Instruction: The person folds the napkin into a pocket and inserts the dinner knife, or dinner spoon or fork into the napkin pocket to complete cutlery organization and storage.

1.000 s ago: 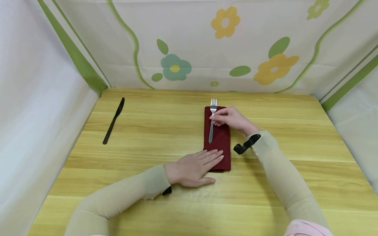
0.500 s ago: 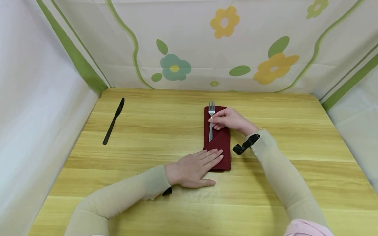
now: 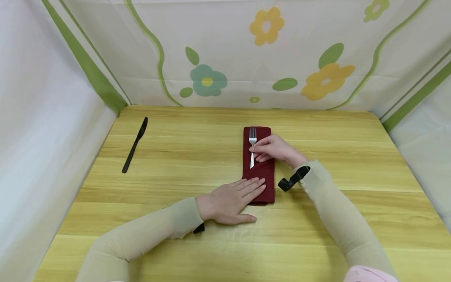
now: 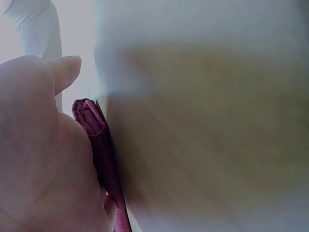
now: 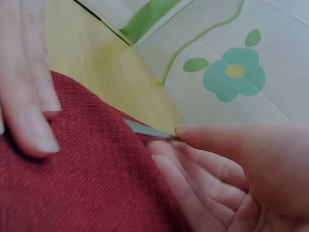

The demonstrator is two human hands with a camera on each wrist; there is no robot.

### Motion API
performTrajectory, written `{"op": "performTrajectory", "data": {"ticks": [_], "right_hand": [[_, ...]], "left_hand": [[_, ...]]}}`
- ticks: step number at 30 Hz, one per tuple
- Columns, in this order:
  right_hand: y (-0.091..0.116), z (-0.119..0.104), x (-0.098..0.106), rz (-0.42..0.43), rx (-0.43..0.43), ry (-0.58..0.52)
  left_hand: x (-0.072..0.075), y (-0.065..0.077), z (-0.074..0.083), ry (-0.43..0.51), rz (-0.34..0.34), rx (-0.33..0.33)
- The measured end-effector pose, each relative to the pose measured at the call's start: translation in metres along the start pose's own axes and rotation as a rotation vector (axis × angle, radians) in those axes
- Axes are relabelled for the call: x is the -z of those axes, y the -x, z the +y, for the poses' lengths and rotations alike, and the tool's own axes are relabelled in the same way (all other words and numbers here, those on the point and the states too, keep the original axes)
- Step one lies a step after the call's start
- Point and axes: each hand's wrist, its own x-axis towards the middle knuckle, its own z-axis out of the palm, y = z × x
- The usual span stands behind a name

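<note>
A folded dark red napkin (image 3: 265, 176) lies lengthwise on the wooden table. My right hand (image 3: 273, 149) pinches a silver fork (image 3: 252, 135) by its handle, between thumb and fingers. The tines point to the far end of the napkin, and the lower handle disappears under a slanted fold. In the right wrist view the fork handle (image 5: 145, 129) enters beneath the cloth edge. My left hand (image 3: 230, 201) lies flat with straight fingers (image 3: 251, 188) on the near part of the napkin. The left wrist view shows the napkin's rolled layers (image 4: 91, 118) beside that hand.
A black table knife (image 3: 135, 145) lies at the left of the wooden table (image 3: 176, 156). A white cloth wall with printed flowers (image 3: 208, 81) rises behind the table's far edge. White cloth sides with green bands (image 3: 95, 78) stand at left and right.
My right hand has moved the fork toward me along the napkin. Its handle end, earlier in full view on top, has slid under the fold. The left hand stays in place.
</note>
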Motion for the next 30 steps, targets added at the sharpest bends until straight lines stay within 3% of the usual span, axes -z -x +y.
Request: {"op": "performTrajectory", "data": {"ticks": [5, 12, 15, 19, 23, 30], "right_hand": [[-0.008, -0.002, 0.003, 0.085, -0.028, -0.023], [-0.019, -0.007, 0.003, 0.19, -0.003, -0.019], [-0.021, -0.01, 0.002, 0.223, -0.017, 0.049], [-0.021, -0.014, -0.004, 0.263, -0.035, 0.249], [-0.021, -0.019, -0.009, 0.287, -0.048, 0.358], [-0.022, -0.018, -0.006, 0.243, -0.039, 0.296]], "left_hand": [[0.0, 0.0, 0.001, -0.005, 0.006, -0.002], [0.0, -0.001, 0.001, -0.007, 0.018, -0.01], [0.0, -0.001, 0.001, -0.013, 0.014, -0.01], [0.0, -0.001, 0.001, -0.016, 0.005, -0.007], [0.001, -0.001, 0.001, -0.016, 0.005, -0.008], [0.002, 0.0, 0.002, -0.014, 0.013, -0.014]]}}
